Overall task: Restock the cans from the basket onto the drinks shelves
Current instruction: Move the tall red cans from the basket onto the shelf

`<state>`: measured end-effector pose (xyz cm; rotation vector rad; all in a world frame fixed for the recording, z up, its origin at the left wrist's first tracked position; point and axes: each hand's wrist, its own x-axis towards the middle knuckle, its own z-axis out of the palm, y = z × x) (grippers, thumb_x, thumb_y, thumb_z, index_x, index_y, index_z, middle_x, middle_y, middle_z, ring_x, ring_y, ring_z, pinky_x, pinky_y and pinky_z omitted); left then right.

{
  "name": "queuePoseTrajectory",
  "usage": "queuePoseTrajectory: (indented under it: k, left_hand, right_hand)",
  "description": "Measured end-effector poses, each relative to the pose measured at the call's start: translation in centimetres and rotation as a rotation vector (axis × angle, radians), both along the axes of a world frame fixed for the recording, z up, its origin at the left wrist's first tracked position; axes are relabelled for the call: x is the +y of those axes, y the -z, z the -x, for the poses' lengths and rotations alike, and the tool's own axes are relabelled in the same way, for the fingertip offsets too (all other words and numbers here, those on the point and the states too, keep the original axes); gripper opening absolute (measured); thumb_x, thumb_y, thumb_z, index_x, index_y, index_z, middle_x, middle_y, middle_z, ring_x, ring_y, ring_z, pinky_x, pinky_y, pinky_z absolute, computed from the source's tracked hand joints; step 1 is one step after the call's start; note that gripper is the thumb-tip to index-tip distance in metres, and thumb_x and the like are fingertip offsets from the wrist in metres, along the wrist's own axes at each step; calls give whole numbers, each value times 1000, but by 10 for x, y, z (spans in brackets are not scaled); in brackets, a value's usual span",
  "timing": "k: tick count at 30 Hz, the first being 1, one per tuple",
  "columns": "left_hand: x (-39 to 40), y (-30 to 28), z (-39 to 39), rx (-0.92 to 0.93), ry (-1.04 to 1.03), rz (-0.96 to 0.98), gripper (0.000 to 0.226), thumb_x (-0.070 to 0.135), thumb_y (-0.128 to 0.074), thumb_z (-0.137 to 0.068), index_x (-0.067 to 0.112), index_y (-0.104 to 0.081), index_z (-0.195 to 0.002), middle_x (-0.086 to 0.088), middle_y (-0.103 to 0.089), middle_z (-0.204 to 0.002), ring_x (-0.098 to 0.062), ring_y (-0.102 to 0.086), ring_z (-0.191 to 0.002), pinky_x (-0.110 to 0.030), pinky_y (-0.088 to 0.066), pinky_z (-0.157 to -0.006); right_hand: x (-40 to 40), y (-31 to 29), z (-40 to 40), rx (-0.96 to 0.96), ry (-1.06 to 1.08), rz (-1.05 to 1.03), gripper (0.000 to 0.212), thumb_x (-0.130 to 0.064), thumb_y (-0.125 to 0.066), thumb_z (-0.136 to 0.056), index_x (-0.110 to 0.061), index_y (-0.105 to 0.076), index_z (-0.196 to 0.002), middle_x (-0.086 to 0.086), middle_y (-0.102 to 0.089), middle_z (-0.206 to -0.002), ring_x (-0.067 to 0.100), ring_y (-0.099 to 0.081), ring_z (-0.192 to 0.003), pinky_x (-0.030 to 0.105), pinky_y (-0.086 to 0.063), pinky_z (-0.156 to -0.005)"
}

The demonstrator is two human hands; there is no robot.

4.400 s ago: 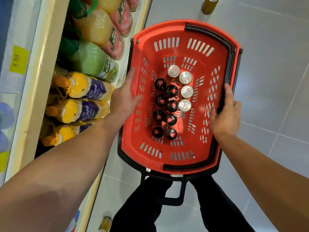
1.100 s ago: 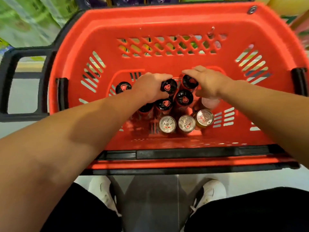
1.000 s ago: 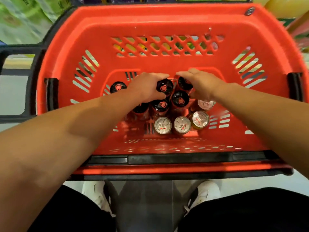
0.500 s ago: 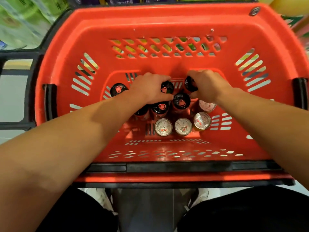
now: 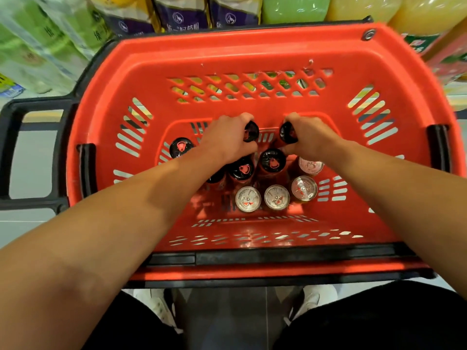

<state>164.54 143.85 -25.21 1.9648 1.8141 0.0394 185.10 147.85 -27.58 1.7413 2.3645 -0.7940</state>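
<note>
Inside red basket (image 5: 252, 51), hands clasp two black-topped cans (image 5: 250, 131).

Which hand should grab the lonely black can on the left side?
Left. The left hand is nearer that lone can, though it already grips a black-topped can. The right hand, holding another can, would have to cross over.

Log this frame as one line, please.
phase: pick | left hand: gripping black-topped can | right hand: gripping black-topped can | location: red basket
</note>
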Motion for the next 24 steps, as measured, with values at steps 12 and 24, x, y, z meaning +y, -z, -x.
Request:
queuePoseTrajectory:
  k: [12,24]
  left_hand:
    - [-1,-83,50,-500,-312,-311,63,42,-75,-66,27,-65,-127,12,-65,-124,4,-56,-114,-11,-38,-102]
    - [-11,-157,80,-592,-347,-517,57,49,-72,-63,27,-72,-115,18,-67,-96,8,-61,-93,-6,-44,-81]
  right_hand:
    - [-17,-79,-4,325,186,-197,53,-28,-62,-91,-11,-44,-137,18,-56,-127,33,-52,-117,37,-39,-97]
    - [-34,-172,28,598,305,-366,50,-24,-65,-90,-15,-50,-137,-4,-58,-124,6,-53,-111,16,-37,-93]
